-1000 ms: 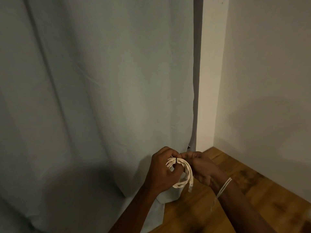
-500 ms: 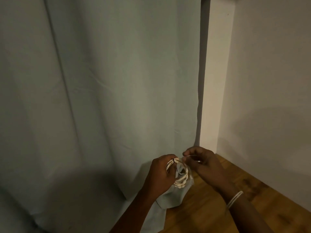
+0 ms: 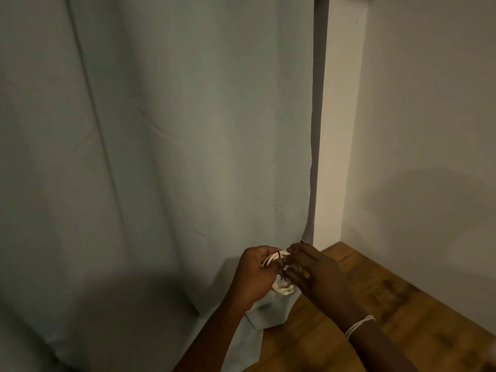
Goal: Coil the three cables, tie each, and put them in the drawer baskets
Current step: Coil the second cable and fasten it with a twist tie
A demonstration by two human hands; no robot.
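1. Dim room from where I'm watching: a big pale grey-blue curtain hangs in soft folds over most of the view, a plain white wall on the right, and a knotty brown wood floor below, with the curtain hem pooling onto it.
2. Both hands are up close together in front of the curtain's lower edge, knuckles toward me.
3. Left hand has its fingers curled round the coiled cable, gripping the bundle.
4. Right hand pinches at the top of the coil, where a thin dark tie crosses it.
5. The cable is cream-white, thin, wound into a small loop, held in the air between the hands.
6. White string band circles the right wrist.
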